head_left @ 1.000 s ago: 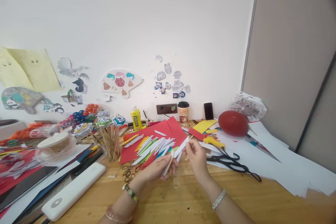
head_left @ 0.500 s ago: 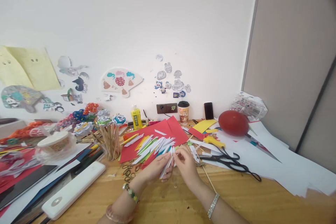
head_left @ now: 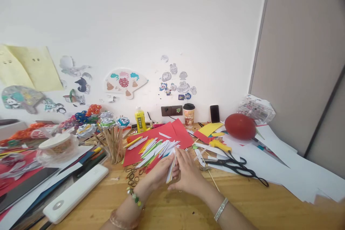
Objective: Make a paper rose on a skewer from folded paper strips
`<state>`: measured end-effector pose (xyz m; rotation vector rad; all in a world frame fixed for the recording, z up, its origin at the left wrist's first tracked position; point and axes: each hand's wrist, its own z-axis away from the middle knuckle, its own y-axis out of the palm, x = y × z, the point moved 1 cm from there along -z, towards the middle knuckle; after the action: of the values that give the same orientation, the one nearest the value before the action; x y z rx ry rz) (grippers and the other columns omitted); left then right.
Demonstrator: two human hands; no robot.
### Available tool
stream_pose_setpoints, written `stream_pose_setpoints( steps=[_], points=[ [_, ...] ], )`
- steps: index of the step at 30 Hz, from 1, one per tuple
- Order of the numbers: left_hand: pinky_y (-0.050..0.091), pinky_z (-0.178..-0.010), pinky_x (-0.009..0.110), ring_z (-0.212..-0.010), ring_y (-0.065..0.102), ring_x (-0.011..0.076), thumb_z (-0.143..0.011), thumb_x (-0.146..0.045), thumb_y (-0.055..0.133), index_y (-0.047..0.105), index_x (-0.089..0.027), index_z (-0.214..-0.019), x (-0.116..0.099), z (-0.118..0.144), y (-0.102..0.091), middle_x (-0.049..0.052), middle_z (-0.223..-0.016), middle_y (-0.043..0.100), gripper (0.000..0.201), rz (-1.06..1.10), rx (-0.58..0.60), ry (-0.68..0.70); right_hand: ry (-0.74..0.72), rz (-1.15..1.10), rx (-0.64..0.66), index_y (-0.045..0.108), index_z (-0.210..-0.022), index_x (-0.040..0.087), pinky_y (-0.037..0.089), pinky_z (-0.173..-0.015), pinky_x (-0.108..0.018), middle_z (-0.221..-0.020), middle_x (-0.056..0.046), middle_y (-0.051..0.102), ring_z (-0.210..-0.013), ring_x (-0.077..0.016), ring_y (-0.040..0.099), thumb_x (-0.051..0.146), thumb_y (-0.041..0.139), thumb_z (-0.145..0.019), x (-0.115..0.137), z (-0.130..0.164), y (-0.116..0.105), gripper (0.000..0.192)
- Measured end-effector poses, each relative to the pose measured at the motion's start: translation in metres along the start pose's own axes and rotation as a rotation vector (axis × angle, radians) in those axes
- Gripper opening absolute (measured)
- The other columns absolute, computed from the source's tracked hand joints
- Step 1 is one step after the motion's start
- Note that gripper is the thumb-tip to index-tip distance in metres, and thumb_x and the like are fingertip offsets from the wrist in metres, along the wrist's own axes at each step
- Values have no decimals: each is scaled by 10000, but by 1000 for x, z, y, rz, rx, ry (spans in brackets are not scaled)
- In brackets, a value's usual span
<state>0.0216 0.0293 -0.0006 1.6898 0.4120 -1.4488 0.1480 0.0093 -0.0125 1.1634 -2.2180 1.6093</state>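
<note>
A narrow folded paper strip, mostly white with a yellowish edge, slants upright between my hands above the table. My left hand is closed around it from the left, fingertips showing on its right side. My right hand presses against the strip from the right, its fingers along the upper part and its thumb near the lower end. The back of the right hand hides part of the contact. Just behind my hands, several folded strips in white, green, yellow and blue lie heaped on red paper.
Black-handled scissors and a yellow-handled tool lie right of my hands, near a red balloon and white sheets. Leftward are rubber bands, a container of wooden sticks and a long white device. A cup stands behind.
My right hand has shifted from pinching the strip's upper end to lying along its side, with the thumb lower down. My left hand keeps its hold in nearly the same place.
</note>
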Motion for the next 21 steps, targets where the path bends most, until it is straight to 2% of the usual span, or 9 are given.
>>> stream_pose_setpoints(
  steps=[4,8,13,16,21],
  points=[
    [279,-464,212,-434,360,62,-816,-529,520,478,-149,-629,4,-2,3,-45,-503,421,425,85,-2,-20,14,93,-24,208,-1428,118,238,-1090,-480,-1439,-166,300,-1329,-335,237,389,799,-508,6,1,0,1126],
    [277,-460,208,-430,373,62,-781,-545,559,495,-146,-638,3,-2,5,-38,-495,445,429,73,-22,-39,23,112,-32,248,-1414,105,250,-1085,-488,-1426,-171,331,-1322,-341,256,399,787,-525,7,0,-3,1080],
    [370,-543,221,-510,478,85,-705,-469,683,553,-128,-674,1,0,5,-5,-572,546,367,23,-154,-3,8,92,-43,170,-1439,150,262,-1073,-504,-1441,-156,312,-1328,-332,256,427,773,-538,0,0,-3,1119],
    [390,-563,233,-520,492,93,-688,-457,701,572,-132,-718,6,-1,6,-9,-590,559,351,50,-212,9,7,84,-25,155,-1441,146,259,-1072,-508,-1447,-162,296,-1331,-338,245,438,784,-514,-2,0,0,1158],
    [408,-595,247,-566,524,112,-691,-498,681,577,-160,-783,10,-4,8,-17,-619,567,365,15,-242,11,19,65,-30,229,-1412,120,276,-1062,-500,-1409,-181,343,-1299,-345,289,453,819,-434,1,1,-1,1190]
  ],
)
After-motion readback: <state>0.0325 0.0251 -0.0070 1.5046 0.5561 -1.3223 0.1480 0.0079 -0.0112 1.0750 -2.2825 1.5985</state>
